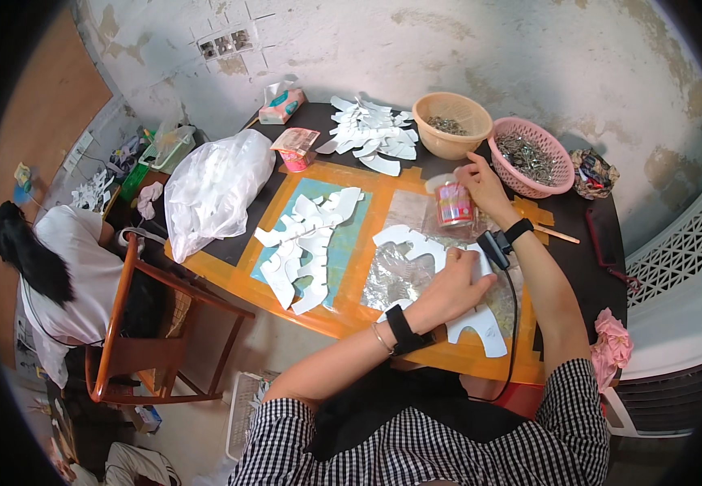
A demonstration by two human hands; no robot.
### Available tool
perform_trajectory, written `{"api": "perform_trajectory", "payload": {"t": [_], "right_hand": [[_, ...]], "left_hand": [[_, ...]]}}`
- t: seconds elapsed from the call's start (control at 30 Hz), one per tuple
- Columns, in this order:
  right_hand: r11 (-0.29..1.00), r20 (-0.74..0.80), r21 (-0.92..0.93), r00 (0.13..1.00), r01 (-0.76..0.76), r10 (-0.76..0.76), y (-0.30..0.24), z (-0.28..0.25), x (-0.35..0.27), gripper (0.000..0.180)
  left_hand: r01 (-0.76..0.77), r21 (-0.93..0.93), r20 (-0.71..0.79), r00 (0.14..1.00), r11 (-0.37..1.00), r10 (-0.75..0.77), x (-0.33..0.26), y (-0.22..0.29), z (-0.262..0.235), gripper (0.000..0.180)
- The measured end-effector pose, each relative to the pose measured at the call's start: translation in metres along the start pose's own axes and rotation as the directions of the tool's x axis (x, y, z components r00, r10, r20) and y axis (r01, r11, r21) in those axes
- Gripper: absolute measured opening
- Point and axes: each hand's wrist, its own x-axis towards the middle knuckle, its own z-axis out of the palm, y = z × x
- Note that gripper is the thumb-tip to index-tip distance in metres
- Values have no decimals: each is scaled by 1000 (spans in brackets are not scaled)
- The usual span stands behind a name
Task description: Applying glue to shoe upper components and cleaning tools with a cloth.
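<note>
Beneath a patchy white wall (351, 49), at an orange-taped black counter (590, 293), the left hand (450, 290) grips curved white sheet pieces (485, 324); the right hand (485, 190), grip unclear, meets a red-labelled can (455, 206).

White wall (351, 57), tan-patched. Brown wooden chair (140, 338) stands left of the dark bench (582, 279). Floor (274, 348) is pale grey.

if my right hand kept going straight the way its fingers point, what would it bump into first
Most likely the tan bowl just beyond the right hand's fingertips, though depth is unclear, so it might pass over the rim instead.
</note>
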Motion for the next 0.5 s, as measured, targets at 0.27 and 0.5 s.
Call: {"api": "perform_trajectory", "payload": {"t": [0.27, 0.5], "right_hand": [[950, 192, 291, 965, 118, -178, 0, -10, -26, 60], [916, 342, 402, 926, 7, -157, -18, -18, -41, 72]], "left_hand": [[-144, -61, 17, 989, 988, 145, 6, -12, -10, 47], [0, -340, -40, 999, 941, -14, 39, -32, -32, 28]]}}
